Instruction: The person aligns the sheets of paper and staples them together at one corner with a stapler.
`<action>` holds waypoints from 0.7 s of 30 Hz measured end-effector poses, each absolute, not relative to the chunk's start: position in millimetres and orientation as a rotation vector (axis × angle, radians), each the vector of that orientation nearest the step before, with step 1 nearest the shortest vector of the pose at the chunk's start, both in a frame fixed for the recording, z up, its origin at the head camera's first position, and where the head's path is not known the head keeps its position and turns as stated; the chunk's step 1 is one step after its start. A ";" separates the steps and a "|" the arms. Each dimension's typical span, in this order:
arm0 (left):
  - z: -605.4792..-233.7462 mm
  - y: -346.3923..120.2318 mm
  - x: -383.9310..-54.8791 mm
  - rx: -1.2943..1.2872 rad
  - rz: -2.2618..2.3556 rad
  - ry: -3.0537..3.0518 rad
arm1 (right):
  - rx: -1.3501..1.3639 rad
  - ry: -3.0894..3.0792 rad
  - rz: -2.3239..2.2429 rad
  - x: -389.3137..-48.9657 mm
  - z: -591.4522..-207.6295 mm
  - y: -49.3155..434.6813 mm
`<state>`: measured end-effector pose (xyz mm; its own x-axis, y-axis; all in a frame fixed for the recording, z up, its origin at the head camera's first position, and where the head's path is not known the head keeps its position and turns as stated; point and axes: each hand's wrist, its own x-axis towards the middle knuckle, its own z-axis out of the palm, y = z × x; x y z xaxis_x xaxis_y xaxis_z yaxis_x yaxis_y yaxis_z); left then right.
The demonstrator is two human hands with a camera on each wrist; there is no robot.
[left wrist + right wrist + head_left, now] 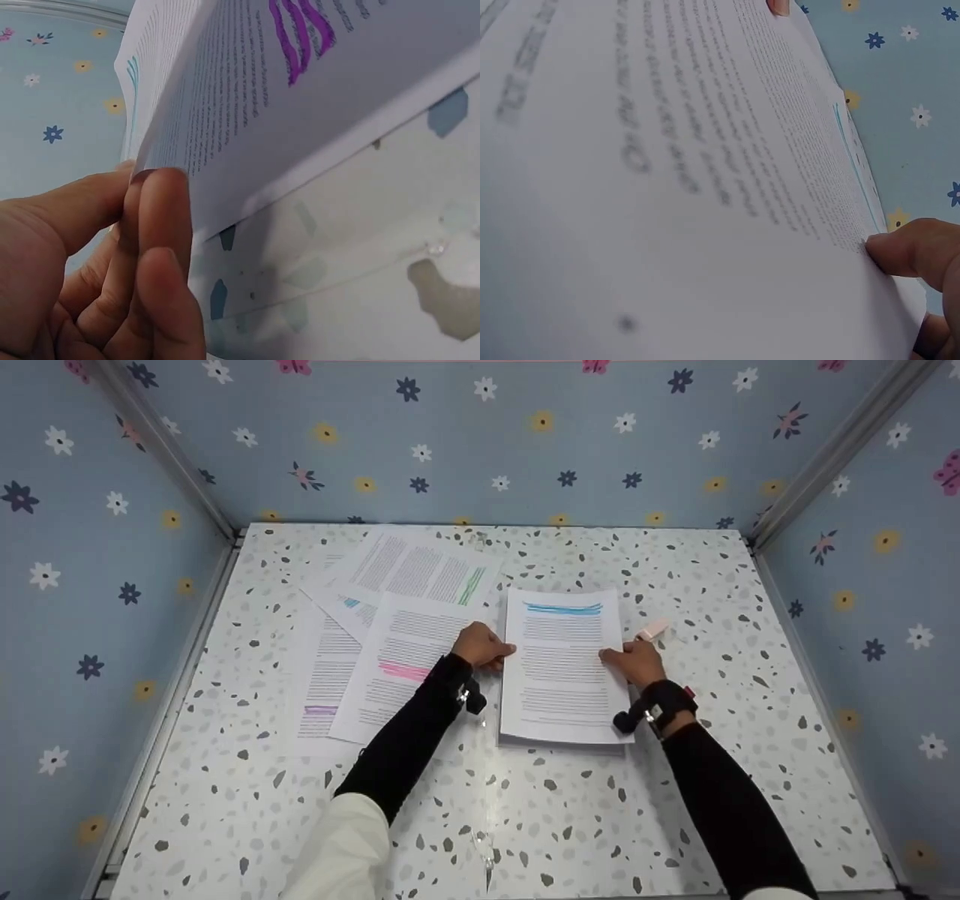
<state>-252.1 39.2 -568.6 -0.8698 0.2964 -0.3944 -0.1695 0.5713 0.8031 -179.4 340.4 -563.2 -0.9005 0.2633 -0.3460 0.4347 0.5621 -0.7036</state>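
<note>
A printed sheet with blue highlighter strokes (562,675) lies uppermost over a stack of paper, its edges a little off the stack. My left hand (478,645) pinches its left edge between thumb and fingers. At the right edge my right hand (639,661) grips the same sheet, thumb on top and fingers partly hidden beneath. The left wrist view shows the sheet's edge lifted in the left hand (112,262), above a page with purple strokes (300,37). In the right wrist view the right hand's thumb (907,246) presses on the printed side.
Left of the stack, loose printed pages overlap: one with pink strokes (401,671), one with green (469,585), one with purple (319,711). A small pale pink object (652,630) lies beyond the right hand on the speckled table (570,825). Flowered panels (480,442) enclose the back and sides.
</note>
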 end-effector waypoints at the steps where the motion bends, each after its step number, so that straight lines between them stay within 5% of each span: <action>1: -570.4 38.7 -252.5 0.102 1.251 2.315 | 0.582 2.598 -1.241 -179.7 -564.1 339.5; 21: -578.2 37.0 -248.9 0.115 1.144 2.352 | 0.558 2.641 -1.167 -182.4 -580.2 338.7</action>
<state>-248.9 37.0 -578.2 -0.8623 0.2922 -0.4137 -0.1450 0.6401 0.7544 -182.4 338.7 -580.2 -0.9087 0.2580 -0.3283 0.4165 0.6170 -0.6677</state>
